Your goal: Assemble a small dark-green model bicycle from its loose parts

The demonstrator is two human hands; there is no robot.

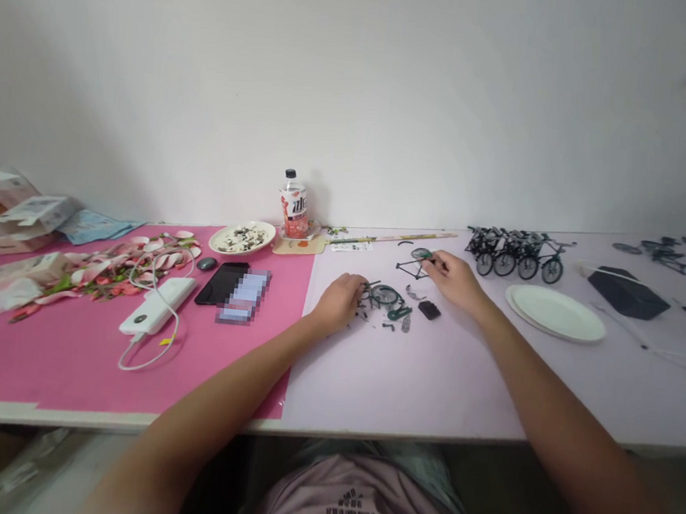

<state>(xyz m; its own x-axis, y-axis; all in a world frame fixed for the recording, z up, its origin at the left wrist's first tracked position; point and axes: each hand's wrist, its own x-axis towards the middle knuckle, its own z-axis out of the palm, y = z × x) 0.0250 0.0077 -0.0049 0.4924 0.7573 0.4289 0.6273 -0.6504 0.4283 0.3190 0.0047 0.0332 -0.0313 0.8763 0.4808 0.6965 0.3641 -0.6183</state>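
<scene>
My right hand [454, 281] pinches one end of a dark toy bicycle frame [411, 266] just over the white table. A small wheel [422, 254] shows behind the fingertips. My left hand [338, 301] rests at the left edge of a group of loose toy bicycle parts, its fingers bent and close together. What they hold, if anything, is hidden. Between the hands lie a green-rimmed wheel [384, 296], a dark green crank-like piece [399, 314], and a black block-like piece [429, 310]. Several tiny parts are too small to name.
Assembled toy bicycles [506, 254] stand in a row at the back right, behind stacked white plates [558, 314]. Farther right lies a black panel [627, 293]. On the pink sheet are phones [221, 283], a white power bank [157, 307], and petals [127, 267]; a bottle [295, 207] stands behind.
</scene>
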